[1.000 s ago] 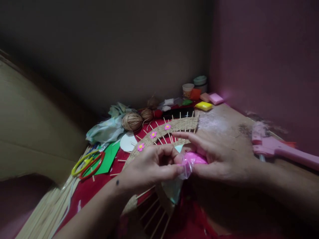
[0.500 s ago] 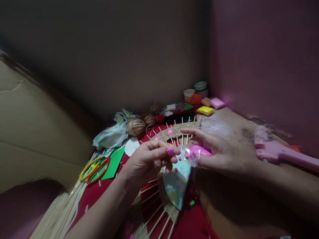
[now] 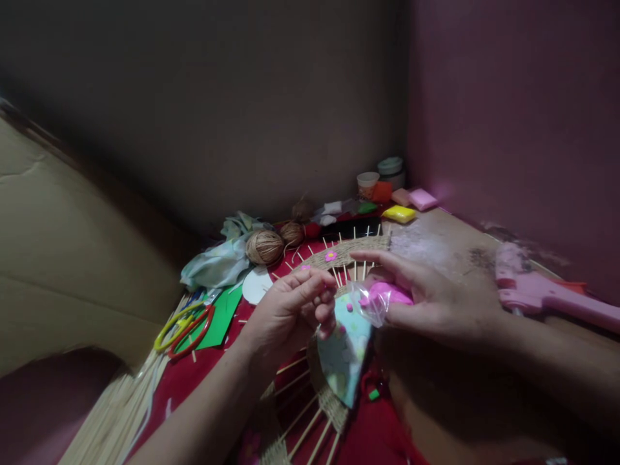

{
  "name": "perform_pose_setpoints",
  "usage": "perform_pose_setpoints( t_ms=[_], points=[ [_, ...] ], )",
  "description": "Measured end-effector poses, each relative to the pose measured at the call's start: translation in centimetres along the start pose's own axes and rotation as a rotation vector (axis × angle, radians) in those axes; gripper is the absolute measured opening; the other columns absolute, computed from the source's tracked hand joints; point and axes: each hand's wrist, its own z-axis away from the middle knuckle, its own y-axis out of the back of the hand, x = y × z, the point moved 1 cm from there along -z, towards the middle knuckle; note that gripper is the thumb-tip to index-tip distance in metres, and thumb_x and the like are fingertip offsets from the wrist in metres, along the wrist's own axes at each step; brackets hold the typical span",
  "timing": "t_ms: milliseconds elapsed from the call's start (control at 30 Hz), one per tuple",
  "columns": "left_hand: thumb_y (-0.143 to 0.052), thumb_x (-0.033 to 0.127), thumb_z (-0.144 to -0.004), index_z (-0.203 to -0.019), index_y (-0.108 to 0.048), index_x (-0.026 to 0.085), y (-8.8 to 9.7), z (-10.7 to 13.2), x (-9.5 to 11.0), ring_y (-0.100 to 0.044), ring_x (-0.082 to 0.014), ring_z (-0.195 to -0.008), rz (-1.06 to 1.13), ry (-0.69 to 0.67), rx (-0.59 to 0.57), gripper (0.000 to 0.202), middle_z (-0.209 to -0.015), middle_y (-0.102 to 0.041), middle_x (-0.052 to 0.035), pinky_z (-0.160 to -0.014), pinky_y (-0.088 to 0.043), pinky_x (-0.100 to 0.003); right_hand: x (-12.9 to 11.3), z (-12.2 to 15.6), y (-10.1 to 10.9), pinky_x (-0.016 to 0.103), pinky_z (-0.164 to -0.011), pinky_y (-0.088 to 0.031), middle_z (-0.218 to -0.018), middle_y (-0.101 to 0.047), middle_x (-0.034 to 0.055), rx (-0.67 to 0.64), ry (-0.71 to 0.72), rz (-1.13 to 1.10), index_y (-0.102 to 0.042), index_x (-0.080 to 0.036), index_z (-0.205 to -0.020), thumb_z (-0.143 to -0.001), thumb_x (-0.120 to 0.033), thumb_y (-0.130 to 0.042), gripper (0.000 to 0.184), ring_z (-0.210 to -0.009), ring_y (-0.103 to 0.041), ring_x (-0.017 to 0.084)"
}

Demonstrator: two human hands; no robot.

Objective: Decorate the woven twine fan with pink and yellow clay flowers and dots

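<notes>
My left hand (image 3: 295, 307) pinches a small bit of pink clay (image 3: 327, 287), mostly covered by the fingertips. In my right hand (image 3: 416, 294) is a clear plastic packet of pink clay (image 3: 391, 294), gripped between thumb and fingers, with its crinkled end facing left. Beneath both hands lies a fan-shaped piece of thin sticks and woven twine (image 3: 361, 247), with pink clay flowers (image 3: 330, 256) on its outer band. Pale blue patterned cloth (image 3: 346, 361) covers its centre, and small pink clay dots (image 3: 349, 307) rest there.
To the left are yellow and red-handled scissors (image 3: 191, 332), a green sheet (image 3: 220, 320), a white disc (image 3: 256, 284) and twine balls (image 3: 264, 247). Clay packets (image 3: 400, 214) and a cup (image 3: 367, 184) stand at the back. A pink glue gun (image 3: 537, 290) lies right.
My left fingers have curled in, so the pink bit between them is now mostly hidden. My right hand and its packet have barely moved.
</notes>
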Motion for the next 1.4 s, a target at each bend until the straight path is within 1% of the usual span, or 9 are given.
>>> perform_pose_setpoints(
  t_ms=[200,467,600,700,833,1000,1200,1300,1400],
  points=[
    [-0.058,0.033,-0.086,-0.076,-0.062,0.013,0.3,0.0,-0.4,-0.050,-0.0069,-0.031,-0.038,0.023,-0.082,0.022,-0.052,-0.060,0.0010,-0.026,-0.041,-0.015,-0.1,0.1,-0.1,0.039,-0.078,-0.053,-0.108,-0.066,0.0090,-0.008,-0.027,0.026,-0.046,-0.015,-0.131,-0.069,-0.009,-0.049,0.062,-0.097,-0.063,0.026],
    [-0.071,0.005,-0.071,-0.084,-0.072,0.008,-0.5,0.1,0.1,-0.067,-0.0121,-0.057,-0.026,-0.018,-0.051,0.014,-0.071,-0.071,-0.0058,-0.047,-0.055,-0.017,0.1,0.2,-0.1,0.032,-0.060,-0.050,-0.092,-0.067,0.0072,0.004,-0.009,0.039,-0.043,-0.012,-0.134,-0.072,-0.014,-0.047,0.062,-0.068,-0.061,0.017],
    [-0.072,0.003,-0.069,-0.086,-0.072,0.010,-0.6,0.2,0.3,-0.068,-0.0126,-0.060,-0.015,-0.048,-0.026,0.018,-0.072,-0.071,-0.0047,-0.050,-0.056,-0.017,0.0,0.1,-0.1,0.034,-0.065,-0.050,-0.103,-0.065,0.0102,0.022,0.021,0.020,-0.045,-0.010,-0.132,-0.070,-0.013,-0.047,0.062,-0.074,-0.061,0.019],
    [-0.071,0.019,-0.076,-0.079,-0.069,0.011,-0.4,0.3,0.1,-0.063,-0.0092,-0.046,0.001,-0.034,-0.049,0.009,-0.063,-0.068,-0.0015,-0.038,-0.052,-0.015,0.0,0.0,-0.1,0.036,-0.068,-0.051,-0.105,-0.065,0.0109,0.031,0.012,-0.015,-0.046,-0.010,-0.131,-0.069,-0.013,-0.047,0.061,-0.079,-0.062,0.021],
    [-0.057,0.040,-0.086,-0.078,-0.064,0.013,0.1,0.4,-0.3,-0.050,-0.0051,-0.030,0.027,-0.002,-0.065,0.029,-0.052,-0.060,0.0028,-0.025,-0.041,-0.012,0.0,0.1,-0.2,0.036,-0.068,-0.052,-0.103,-0.066,0.0095,0.029,0.024,-0.039,-0.047,-0.011,-0.130,-0.070,-0.012,-0.047,0.060,-0.079,-0.062,0.020],
    [-0.053,0.025,-0.090,-0.087,-0.065,0.011,0.1,0.4,-0.1,-0.052,-0.0045,-0.033,0.008,0.003,-0.099,0.019,-0.061,-0.066,-0.0010,-0.028,-0.041,-0.010,0.1,0.2,-0.1,0.039,-0.074,-0.053,-0.112,-0.063,0.0125,0.029,0.013,-0.033,-0.047,-0.010,-0.129,-0.070,-0.012,-0.047,0.059,-0.094,-0.062,0.025],
    [-0.070,0.011,-0.073,-0.081,-0.067,0.015,0.1,0.5,0.4,-0.061,-0.0062,-0.046,-0.029,-0.030,-0.104,0.010,-0.071,-0.069,-0.0002,-0.042,-0.051,-0.013,0.0,0.1,-0.1,0.042,-0.087,-0.051,-0.117,-0.062,0.0103,0.042,-0.011,-0.069,-0.048,-0.015,-0.127,-0.067,-0.008,-0.048,0.060,-0.113,-0.055,0.029],
    [-0.076,0.017,-0.068,-0.074,-0.064,0.015,0.4,0.4,0.4,-0.058,-0.0070,-0.043,-0.065,-0.071,-0.055,0.013,-0.061,-0.065,0.0026,-0.037,-0.047,-0.014,-0.1,0.0,-0.1,0.042,-0.085,-0.052,-0.115,-0.063,0.0116,0.035,-0.013,-0.066,-0.049,-0.012,-0.127,-0.067,-0.007,-0.048,0.060,-0.110,-0.056,0.029],
    [-0.070,0.028,-0.076,-0.073,-0.065,0.014,0.7,0.2,0.3,-0.050,-0.0059,-0.033,-0.118,-0.057,-0.006,0.015,-0.051,-0.059,0.0032,-0.029,-0.040,-0.014,0.0,0.0,-0.1,0.040,-0.081,-0.053,-0.116,-0.062,0.0118,0.030,0.001,-0.070,-0.048,-0.012,-0.128,-0.066,-0.006,-0.047,0.062,-0.103,-0.060,0.027]
  ],
)
